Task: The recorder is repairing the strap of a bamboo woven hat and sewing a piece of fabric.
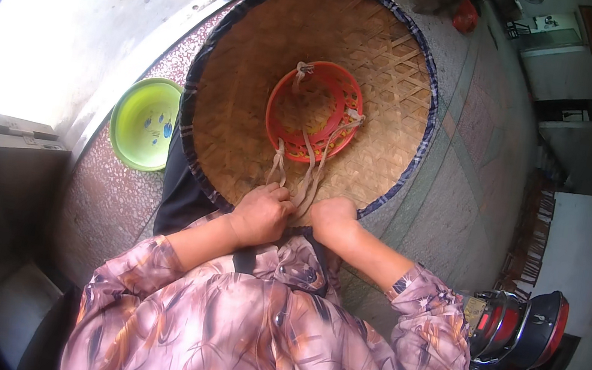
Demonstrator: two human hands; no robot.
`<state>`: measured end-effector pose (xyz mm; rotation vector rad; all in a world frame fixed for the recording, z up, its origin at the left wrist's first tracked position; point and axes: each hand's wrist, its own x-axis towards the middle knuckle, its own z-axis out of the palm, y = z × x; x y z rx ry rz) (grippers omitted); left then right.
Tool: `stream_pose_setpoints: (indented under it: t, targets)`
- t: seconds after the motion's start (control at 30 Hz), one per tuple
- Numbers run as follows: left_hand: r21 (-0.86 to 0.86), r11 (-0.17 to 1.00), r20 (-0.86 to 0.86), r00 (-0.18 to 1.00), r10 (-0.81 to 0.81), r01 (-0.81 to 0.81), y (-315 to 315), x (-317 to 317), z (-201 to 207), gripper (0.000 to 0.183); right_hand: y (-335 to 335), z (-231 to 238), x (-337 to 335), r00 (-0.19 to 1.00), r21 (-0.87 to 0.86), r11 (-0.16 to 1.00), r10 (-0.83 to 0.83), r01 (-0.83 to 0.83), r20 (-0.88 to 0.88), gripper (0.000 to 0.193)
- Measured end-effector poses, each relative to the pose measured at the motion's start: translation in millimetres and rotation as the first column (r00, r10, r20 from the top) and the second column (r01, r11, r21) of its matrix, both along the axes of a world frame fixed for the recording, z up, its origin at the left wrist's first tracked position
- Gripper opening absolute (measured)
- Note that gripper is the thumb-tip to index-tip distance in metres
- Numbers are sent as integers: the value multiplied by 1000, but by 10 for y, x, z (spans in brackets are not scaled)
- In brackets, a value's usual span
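A wide woven bamboo hat point(235, 78) lies underside up in front of me, its brim bound in dark checked cloth. In its middle sits a red plastic basket-like ring point(355, 91) with pale cloth strips knotted to its edge. Long loose cloth straps point(307, 175) run from the ring toward the near brim. My left hand point(260, 216) is closed at the near brim, its fingers pinched where a strap ends. Beside it, my right hand point(333, 217) is curled closed over the brim; its fingertips and anything in them are hidden.
A green plastic basin point(127, 123) stands on the speckled floor at the left, close to a doorway sill. A red object point(465, 16) lies beyond the hat. Stacked wooden chairs point(528, 240) and a black-and-red machine point(540, 329) line the right wall.
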<state>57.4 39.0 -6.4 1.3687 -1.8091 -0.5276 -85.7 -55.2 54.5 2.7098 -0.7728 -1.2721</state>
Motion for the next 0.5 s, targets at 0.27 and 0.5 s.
stream_pose_setpoints:
  t: [0.27, 0.5]
  targets:
    - [8, 1000, 64, 998, -25, 24, 3, -11, -17, 12, -196, -7, -288, 866, 69, 991, -134, 115, 482, 15]
    - [13, 999, 83, 996, -33, 32, -28, -80, 19, 17, -445, -4, -261, 322, 833, 344, -922, 433, 214, 17]
